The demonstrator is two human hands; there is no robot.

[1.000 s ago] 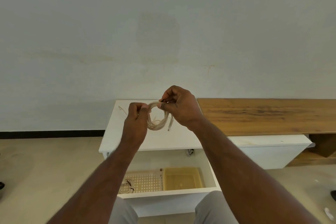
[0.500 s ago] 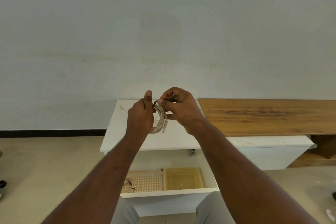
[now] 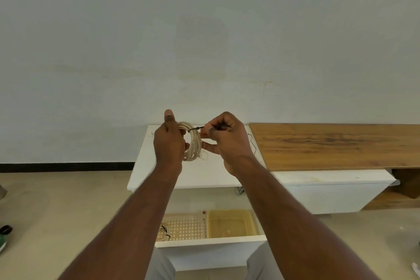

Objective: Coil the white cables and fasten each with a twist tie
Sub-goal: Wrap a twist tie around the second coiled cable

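While hands point(image 3: 193, 141) bind coil point(image 3: 193, 143), loose tie point(image 3: 252, 143), drawer baskets point(image 3: 231, 223) below.

The left side of the coil point(image 3: 193, 143) is hidden behind the left hand point(image 3: 169, 141), and the far end of the tie point(image 3: 195, 129) is buried in the right hand point(image 3: 223, 137), so its twists cannot be counted. A second coil point(image 3: 164, 232) in the drawer point(image 3: 211, 242) is partly covered by the left forearm. The wooden top point(image 3: 336, 145) is cut off by the right edge.
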